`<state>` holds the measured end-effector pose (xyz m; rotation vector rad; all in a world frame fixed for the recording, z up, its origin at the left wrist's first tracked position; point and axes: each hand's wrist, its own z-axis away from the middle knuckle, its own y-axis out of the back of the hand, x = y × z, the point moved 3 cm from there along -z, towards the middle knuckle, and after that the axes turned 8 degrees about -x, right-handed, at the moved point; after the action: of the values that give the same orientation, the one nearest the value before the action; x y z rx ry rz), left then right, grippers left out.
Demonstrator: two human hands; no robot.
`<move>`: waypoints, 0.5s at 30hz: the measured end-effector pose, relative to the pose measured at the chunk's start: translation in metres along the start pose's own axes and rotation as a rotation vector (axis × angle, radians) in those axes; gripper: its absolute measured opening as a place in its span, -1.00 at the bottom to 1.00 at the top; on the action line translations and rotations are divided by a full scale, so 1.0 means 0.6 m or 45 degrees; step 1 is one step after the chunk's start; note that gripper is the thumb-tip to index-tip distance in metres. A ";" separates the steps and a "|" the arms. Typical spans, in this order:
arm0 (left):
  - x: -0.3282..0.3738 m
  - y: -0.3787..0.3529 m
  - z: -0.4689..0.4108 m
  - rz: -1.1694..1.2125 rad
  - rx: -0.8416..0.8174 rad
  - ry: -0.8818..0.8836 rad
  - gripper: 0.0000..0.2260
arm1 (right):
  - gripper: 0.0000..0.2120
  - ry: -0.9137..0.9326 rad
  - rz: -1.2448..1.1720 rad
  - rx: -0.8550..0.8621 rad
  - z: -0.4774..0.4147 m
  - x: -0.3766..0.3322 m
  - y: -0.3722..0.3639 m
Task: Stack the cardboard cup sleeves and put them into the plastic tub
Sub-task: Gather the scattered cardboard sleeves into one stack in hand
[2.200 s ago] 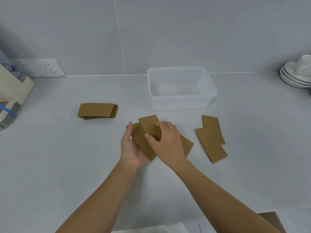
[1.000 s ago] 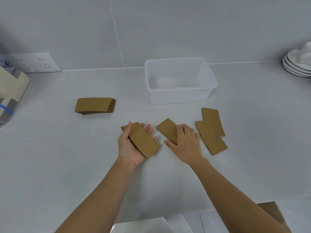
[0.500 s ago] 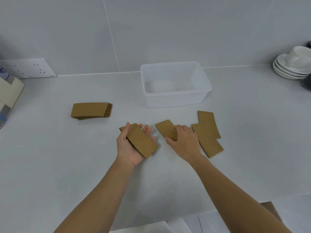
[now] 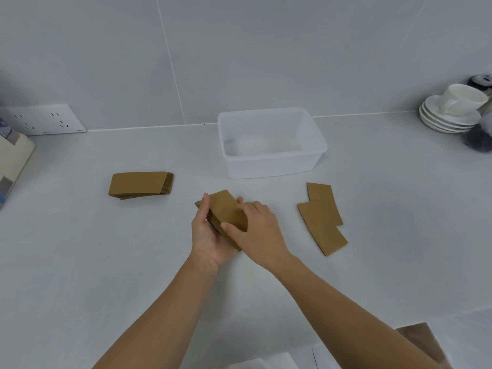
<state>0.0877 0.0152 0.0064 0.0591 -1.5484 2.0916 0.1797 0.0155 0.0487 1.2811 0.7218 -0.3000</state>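
My left hand (image 4: 209, 235) cradles a small stack of brown cardboard cup sleeves (image 4: 223, 209) above the white counter. My right hand (image 4: 259, 231) lies on top of that stack, pressing a sleeve onto it with fingers and thumb. Two loose sleeves (image 4: 323, 225) lie overlapped on the counter to the right of my hands. A separate tidy pile of sleeves (image 4: 141, 184) rests to the left. The clear plastic tub (image 4: 314, 145) stands behind my hands with nothing in it.
Stacked white saucers with a cup (image 4: 450, 113) sit at the far right by the wall, a dark object beside them. A wall socket (image 4: 45, 119) is at back left, with a beige box (image 4: 13, 155) at the left edge. Brown cardboard (image 4: 423, 342) shows at the lower right.
My right hand picked the single sleeve off the counter and brought it left onto the stack in my left hand. The two loose sleeves and the left pile stayed put.
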 end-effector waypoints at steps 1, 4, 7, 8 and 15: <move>-0.002 -0.001 0.000 0.000 0.012 -0.011 -0.46 | -0.53 0.006 0.025 -0.013 0.002 0.001 -0.005; -0.008 -0.003 0.000 -0.017 0.042 -0.008 -0.44 | -0.57 0.008 0.050 -0.022 0.005 0.008 -0.013; -0.016 -0.002 0.000 -0.018 0.059 0.021 -0.48 | -0.54 0.010 0.040 -0.060 0.008 0.017 -0.015; -0.018 -0.001 0.001 -0.026 0.071 0.035 -0.49 | -0.54 0.016 0.032 -0.077 0.009 0.020 -0.014; -0.038 -0.001 -0.010 -0.023 0.139 0.124 -0.61 | -0.63 -0.090 -0.149 -0.136 0.006 0.069 0.037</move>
<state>0.1091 0.0118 -0.0028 0.0100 -1.3717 2.1304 0.2251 0.0258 0.0395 1.1242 0.7437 -0.3948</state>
